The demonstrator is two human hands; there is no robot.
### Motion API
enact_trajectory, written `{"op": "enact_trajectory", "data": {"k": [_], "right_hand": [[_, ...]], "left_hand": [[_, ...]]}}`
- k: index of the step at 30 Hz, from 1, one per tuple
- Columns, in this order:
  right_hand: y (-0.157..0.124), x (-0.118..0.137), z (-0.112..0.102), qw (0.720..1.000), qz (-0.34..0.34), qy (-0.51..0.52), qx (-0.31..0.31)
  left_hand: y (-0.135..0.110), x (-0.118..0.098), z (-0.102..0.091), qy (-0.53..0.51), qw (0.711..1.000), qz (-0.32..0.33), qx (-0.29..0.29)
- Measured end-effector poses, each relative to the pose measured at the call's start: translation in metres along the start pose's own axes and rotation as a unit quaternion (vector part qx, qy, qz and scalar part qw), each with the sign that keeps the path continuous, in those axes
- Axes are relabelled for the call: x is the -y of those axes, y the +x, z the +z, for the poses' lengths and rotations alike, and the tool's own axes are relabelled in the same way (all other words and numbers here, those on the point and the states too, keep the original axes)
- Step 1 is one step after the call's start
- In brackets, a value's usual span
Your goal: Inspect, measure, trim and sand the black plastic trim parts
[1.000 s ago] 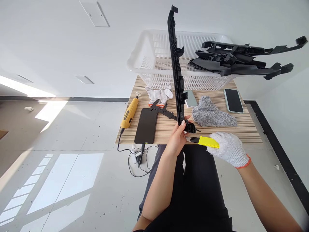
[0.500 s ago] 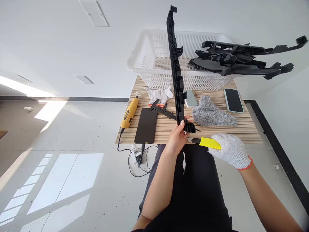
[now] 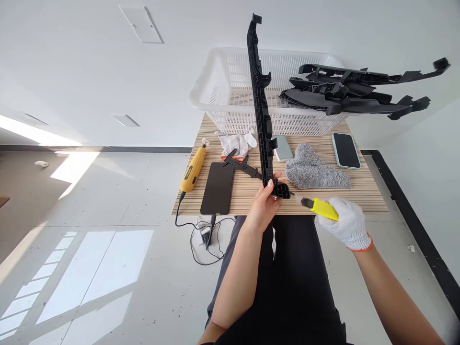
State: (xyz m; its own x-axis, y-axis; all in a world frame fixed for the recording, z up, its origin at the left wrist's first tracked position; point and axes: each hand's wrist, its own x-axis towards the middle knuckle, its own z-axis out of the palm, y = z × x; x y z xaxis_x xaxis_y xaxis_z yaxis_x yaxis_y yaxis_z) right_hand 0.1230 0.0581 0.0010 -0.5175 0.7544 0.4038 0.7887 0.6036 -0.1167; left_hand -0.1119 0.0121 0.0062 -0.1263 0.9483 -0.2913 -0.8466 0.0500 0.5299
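Observation:
My bare left hand [image 3: 264, 203] grips the lower end of a long black plastic trim piece [image 3: 261, 105], which stands up and away from me over the table's front edge. Clips and ribs run along its length. In a white knit glove with an orange cuff, my right hand [image 3: 345, 223] is closed around a yellow utility knife [image 3: 323, 209]. Its blade is out, blurred by motion, and points left toward the trim's lower end. A thin dark sliver sticks out from that end, close to the blade tip. Whether they touch I cannot tell.
A white plastic basket [image 3: 230, 108] at the back holds several black trim pieces [image 3: 345, 93]. On the table [image 3: 309, 206] lie a yellow rotary tool [image 3: 193, 170], a black tablet [image 3: 217, 188], calipers [image 3: 244, 165], a white glove [image 3: 235, 143], a grey knit sleeve [image 3: 316, 170] and a phone [image 3: 345, 150].
My right hand has moved the knife a little to the right, away from my left hand, and tilted it. My left hand keeps hold of the trim piece, nearly still.

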Motion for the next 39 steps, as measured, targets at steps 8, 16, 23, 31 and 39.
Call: {"op": "enact_trajectory", "data": {"k": [8,16,23,31,39], "right_hand": [[0.028,0.006,0.009,0.974,0.22,-0.039,-0.044],[0.034,0.058,0.0,0.979,0.14,0.048,-0.143],[0.012,0.105,0.022,0.973,0.05,0.214,-0.067],[0.019,0.109,0.028,0.98,0.041,0.177,-0.079],[0.024,0.122,0.031,0.99,0.069,0.097,-0.073]], "left_hand": [[-0.002,-0.003,0.005,-0.014,1.0,-0.005,-0.009],[0.0,-0.001,0.004,-0.035,0.999,-0.001,0.009],[-0.003,-0.001,0.004,0.013,1.0,-0.007,-0.024],[-0.002,0.002,0.002,0.037,0.999,-0.004,-0.01],[-0.003,0.001,0.005,0.039,0.999,0.008,-0.025]]}}
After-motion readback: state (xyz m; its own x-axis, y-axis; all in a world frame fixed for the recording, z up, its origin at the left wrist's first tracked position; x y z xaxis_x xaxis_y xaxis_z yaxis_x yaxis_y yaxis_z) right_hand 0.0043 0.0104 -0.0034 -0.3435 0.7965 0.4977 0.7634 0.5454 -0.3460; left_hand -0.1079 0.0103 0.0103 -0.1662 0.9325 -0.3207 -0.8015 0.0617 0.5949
